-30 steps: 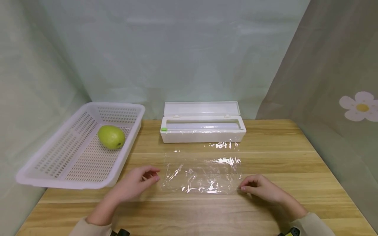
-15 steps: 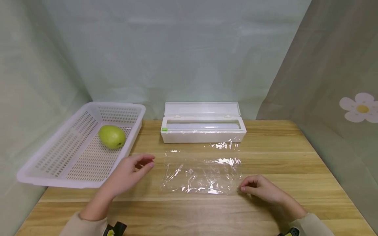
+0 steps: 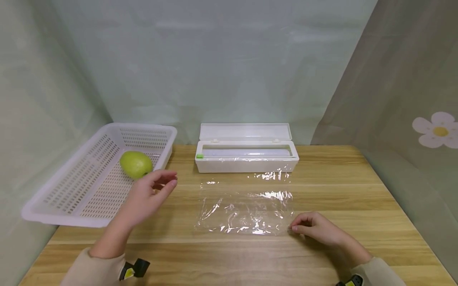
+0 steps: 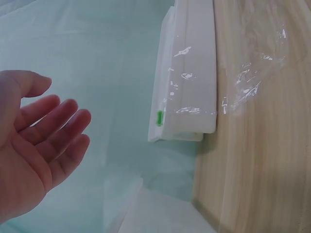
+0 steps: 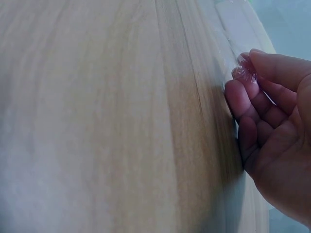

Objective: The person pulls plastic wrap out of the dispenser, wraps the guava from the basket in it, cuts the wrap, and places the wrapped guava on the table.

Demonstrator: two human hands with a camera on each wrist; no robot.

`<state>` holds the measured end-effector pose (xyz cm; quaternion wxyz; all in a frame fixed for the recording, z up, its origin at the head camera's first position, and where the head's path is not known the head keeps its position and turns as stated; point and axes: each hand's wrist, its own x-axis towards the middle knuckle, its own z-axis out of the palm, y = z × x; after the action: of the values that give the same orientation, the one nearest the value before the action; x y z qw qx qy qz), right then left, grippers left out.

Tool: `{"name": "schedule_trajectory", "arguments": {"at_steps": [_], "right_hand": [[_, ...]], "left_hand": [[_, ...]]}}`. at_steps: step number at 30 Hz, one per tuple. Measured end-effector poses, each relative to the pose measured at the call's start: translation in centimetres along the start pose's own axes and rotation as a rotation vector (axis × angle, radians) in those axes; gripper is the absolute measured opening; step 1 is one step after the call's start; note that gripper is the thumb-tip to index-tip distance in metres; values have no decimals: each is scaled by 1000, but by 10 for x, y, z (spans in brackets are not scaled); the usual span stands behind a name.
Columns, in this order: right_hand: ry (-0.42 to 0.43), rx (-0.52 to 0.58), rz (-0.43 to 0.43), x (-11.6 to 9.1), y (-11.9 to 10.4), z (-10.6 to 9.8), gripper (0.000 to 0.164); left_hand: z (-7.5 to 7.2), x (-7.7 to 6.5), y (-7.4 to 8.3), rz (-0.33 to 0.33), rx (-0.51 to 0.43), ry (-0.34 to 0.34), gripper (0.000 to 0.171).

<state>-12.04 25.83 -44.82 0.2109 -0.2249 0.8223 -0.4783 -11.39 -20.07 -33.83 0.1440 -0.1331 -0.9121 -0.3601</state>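
Note:
A sheet of clear plastic wrap (image 3: 247,210) stretches from the white wrap dispenser box (image 3: 247,165) toward the near side of the wooden table. At the sheet's near right corner, my right hand (image 3: 318,228) pinches the film between thumb and fingers; the crumpled corner shows at the fingertips in the right wrist view. My left hand (image 3: 144,196) is raised beside the basket's right rim, holding nothing, its fingers loosely bent in the left wrist view. Just beyond it, a green mango-like fruit (image 3: 136,164) lies in the white plastic basket (image 3: 103,206).
The dispenser's lid (image 3: 245,131) stands open at the back, with the film roll (image 3: 247,152) inside. A small green slider (image 3: 199,156) sits at its left end. Pale curtains (image 3: 229,71) enclose the wooden table (image 3: 340,190) at the back and sides.
My left hand has moved away from the film's left edge, up and to the left toward the basket and fruit. The right hand stays at the film's corner.

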Motion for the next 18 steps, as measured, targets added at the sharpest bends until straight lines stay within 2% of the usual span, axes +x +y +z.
{"name": "schedule_trajectory", "arguments": {"at_steps": [10,18], "right_hand": [[-5,2,-1,0,-1,-1,16],[-3,22,4,-1,-1,0,16]], "left_hand": [[-9,8,-1,-47,-44,147,27],[-14,19,-5,-150,-80,234,33]]}}
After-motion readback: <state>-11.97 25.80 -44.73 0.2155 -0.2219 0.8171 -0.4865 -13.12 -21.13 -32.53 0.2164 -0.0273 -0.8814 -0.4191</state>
